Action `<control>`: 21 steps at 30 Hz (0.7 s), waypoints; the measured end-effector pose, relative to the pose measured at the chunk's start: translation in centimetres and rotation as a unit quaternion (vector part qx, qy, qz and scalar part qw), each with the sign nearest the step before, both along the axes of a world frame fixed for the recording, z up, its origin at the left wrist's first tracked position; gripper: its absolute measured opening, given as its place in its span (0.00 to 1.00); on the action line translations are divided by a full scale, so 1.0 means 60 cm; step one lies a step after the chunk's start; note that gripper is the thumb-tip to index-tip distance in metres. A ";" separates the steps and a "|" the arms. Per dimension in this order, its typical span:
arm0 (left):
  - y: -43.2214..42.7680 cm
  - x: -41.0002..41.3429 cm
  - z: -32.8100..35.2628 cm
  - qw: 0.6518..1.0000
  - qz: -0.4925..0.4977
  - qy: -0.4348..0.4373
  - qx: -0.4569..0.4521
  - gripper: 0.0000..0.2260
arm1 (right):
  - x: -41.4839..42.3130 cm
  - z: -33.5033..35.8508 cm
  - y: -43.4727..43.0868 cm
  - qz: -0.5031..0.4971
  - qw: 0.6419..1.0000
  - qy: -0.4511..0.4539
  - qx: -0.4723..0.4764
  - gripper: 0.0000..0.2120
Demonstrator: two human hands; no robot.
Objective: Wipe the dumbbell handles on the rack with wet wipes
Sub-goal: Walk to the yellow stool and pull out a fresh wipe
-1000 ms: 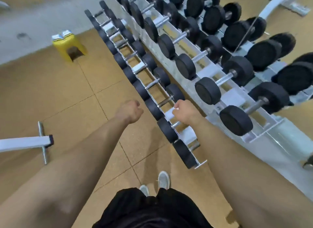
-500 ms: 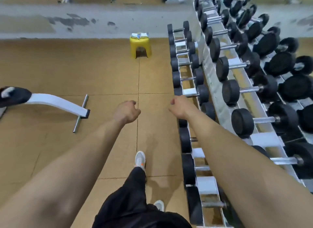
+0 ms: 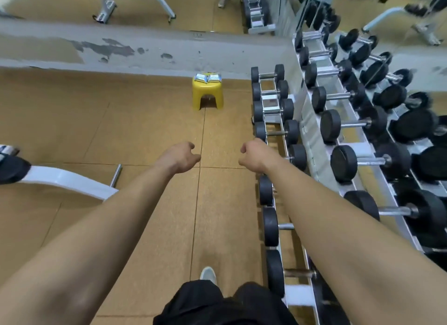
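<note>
A white two-tier rack [image 3: 308, 127] of black dumbbells runs along my right side. The low front tier holds small dumbbells [image 3: 275, 132] with chrome handles, and the upper tier holds bigger ones [image 3: 358, 125]. My right hand [image 3: 254, 155] hovers over the floor just left of the low tier, touching nothing. Its fingers are curled in, its palm is hidden, and no wipe shows in it. My left hand [image 3: 180, 156] hangs loosely curled beside it and holds nothing. Silver wet-wipe packs [image 3: 208, 78] lie on a yellow stool [image 3: 207, 96] ahead, by the rack's far end.
A white bench leg with a black pad [image 3: 60, 178] lies on the floor to my left. A low grey wall base [image 3: 145, 51] with a mirror above it closes off the far side. Tan floor tiles stretch between me and the stool. My white shoe [image 3: 208, 275] steps forward.
My right hand has left the low-tier dumbbell handle and swung left off the rack. My view has turned from the rack towards the stool, and I have stepped forward.
</note>
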State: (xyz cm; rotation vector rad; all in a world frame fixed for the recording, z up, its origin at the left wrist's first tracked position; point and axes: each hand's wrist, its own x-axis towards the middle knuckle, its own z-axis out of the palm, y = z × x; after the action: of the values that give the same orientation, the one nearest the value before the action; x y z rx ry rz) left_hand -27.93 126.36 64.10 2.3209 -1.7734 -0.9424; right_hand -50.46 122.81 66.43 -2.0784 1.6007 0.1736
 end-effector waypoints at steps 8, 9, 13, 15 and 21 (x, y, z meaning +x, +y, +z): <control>-0.290 0.007 0.010 1.000 -0.024 0.004 0.016 0.25 | 0.023 -0.018 -0.312 0.008 1.000 0.014 -0.007 0.17; -0.334 0.007 0.007 1.000 -0.025 0.001 0.017 0.25 | 0.026 -0.025 -0.360 0.012 1.000 0.016 -0.011 0.16; -0.510 0.008 0.003 1.000 -0.009 -0.006 0.019 0.25 | 0.031 -0.034 -0.553 0.029 0.999 0.007 -0.025 0.14; -0.589 0.008 0.009 0.999 0.007 -0.004 0.032 0.25 | 0.034 -0.023 -0.639 0.037 0.999 -0.005 -0.011 0.11; -0.808 0.029 0.020 0.999 0.016 -0.025 0.034 0.24 | 0.077 -0.005 -0.888 0.057 0.998 -0.016 -0.003 0.10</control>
State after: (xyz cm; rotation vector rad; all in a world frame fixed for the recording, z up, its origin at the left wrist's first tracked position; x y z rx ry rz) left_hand -26.22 77.88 65.28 2.4285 -1.7428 -0.9629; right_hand -45.84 69.51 66.15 -2.1672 1.4681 0.1743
